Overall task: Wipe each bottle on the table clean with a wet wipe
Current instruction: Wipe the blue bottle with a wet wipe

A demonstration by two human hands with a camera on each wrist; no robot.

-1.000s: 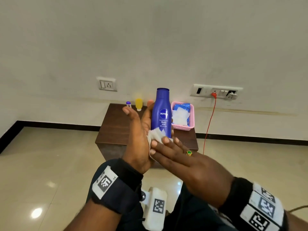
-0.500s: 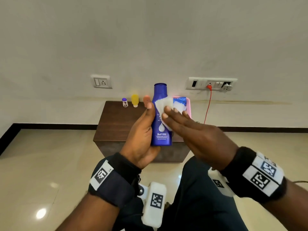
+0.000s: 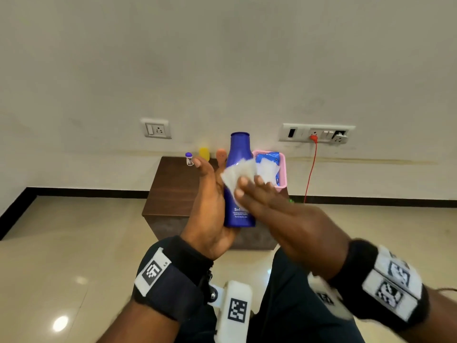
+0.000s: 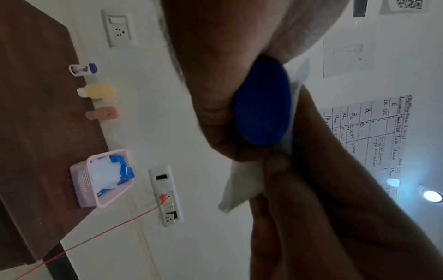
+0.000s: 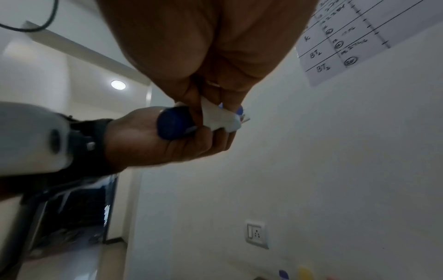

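Observation:
I hold a tall blue lotion bottle [image 3: 238, 154] upright in front of me, above the table's near edge. My left hand [image 3: 210, 214] grips its lower body from the left, thumb pointing up. My right hand [image 3: 262, 196] holds a white wet wipe [image 3: 238, 173] pressed against the bottle's upper middle. In the left wrist view the bottle's base [image 4: 261, 102] shows, with the wipe [image 4: 242, 185] under my right thumb. The right wrist view shows the bottle [image 5: 173, 123] in my left hand [image 5: 143, 140] and the wipe [image 5: 219, 117] bunched at my right fingers.
A small dark wooden table [image 3: 170, 189] stands against the wall. At its back sit a tiny purple-capped bottle [image 3: 189, 159], a yellow bottle [image 3: 204, 153] and a peach bottle [image 3: 220, 154]. A pink basket [image 3: 283, 169] holds a blue wipes pack [image 3: 268, 157]. A red cable [image 3: 310, 174] hangs from the wall socket.
The bottle has been turned so its back label faces me. My right hand slid the wipe from the bottle's lower part up to its upper middle. My left thumb has lifted.

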